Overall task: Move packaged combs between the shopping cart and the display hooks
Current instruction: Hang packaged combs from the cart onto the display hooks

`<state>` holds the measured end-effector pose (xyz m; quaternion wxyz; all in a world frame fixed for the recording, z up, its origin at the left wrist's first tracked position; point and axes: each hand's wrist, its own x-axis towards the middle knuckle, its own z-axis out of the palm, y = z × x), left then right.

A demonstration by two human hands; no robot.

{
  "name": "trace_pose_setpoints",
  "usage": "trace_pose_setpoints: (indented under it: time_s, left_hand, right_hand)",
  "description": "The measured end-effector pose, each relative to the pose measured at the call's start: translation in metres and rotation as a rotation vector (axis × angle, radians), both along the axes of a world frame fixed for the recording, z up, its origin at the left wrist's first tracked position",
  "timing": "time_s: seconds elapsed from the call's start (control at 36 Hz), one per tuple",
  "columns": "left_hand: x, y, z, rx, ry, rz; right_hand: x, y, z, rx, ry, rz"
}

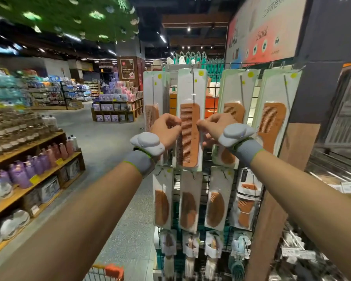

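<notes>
One packaged comb [190,142] between the fingers [175,120]

You've got bright, even light fr ceiling spots [188,29]; shelves [28,142] on L blurred, edges bent w/ wide-angle, ctr sharp.

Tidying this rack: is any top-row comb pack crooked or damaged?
Nothing stands out. The comb pack pinched by the left hand and right hand sits upright; the rightmost pack leans, maybe lens distortion.
</notes>
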<state>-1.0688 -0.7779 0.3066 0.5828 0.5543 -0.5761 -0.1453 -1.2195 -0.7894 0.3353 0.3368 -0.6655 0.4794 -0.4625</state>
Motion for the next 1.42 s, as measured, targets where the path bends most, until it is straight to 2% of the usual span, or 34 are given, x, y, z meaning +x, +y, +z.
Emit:
trace_pose_setpoints:
  time_s: [0.14,0.33,0.5,0.58,0.67,0.75,0.92,1.06,1.11,1.31,1.42]
  left_hand:
    - [0.000,-0.012,-0.010,0.036,-0.074,0.047]
    - [0.007,-0.010,-0.026,0.116,-0.073,0.046]
    - [0.028,0.009,-0.060,0.228,0.103,-0.010]
    - [0.043,0.025,-0.087,0.289,0.127,0.043]
    - [0.063,0.045,-0.113,0.335,0.168,0.104]
    - [0.083,0.070,-0.142,0.350,0.162,0.217]
    - [0.116,0.131,-0.203,0.434,0.232,0.374]
    - [0.156,0.197,-0.266,0.507,0.410,0.545]
    - [0.165,0.213,-0.285,0.559,0.462,0.569]
    - [0.219,0.290,-0.378,0.659,0.673,0.794]
    - [0.240,0.320,-0.418,0.697,0.777,0.849]
  right_hand:
    - [0.002,-0.019,-0.011,-0.021,0.025,-0.018]
    - [-0.002,-0.024,-0.030,-0.023,0.149,-0.044]
    - [0.006,-0.004,-0.070,0.250,-0.008,0.168]
    - [0.027,0.006,-0.094,0.358,-0.032,0.293]
    - [0.053,0.016,-0.121,0.380,-0.065,0.387]
    - [0.082,0.023,-0.152,0.392,-0.035,0.464]
    - [0.139,0.042,-0.218,0.542,-0.009,0.605]
    - [0.197,0.078,-0.277,0.639,0.092,0.792]
    - [0.210,0.086,-0.295,0.653,0.108,0.804]
    - [0.300,0.137,-0.382,0.790,0.343,0.944]
    - [0.334,0.151,-0.424,0.827,0.478,0.966]
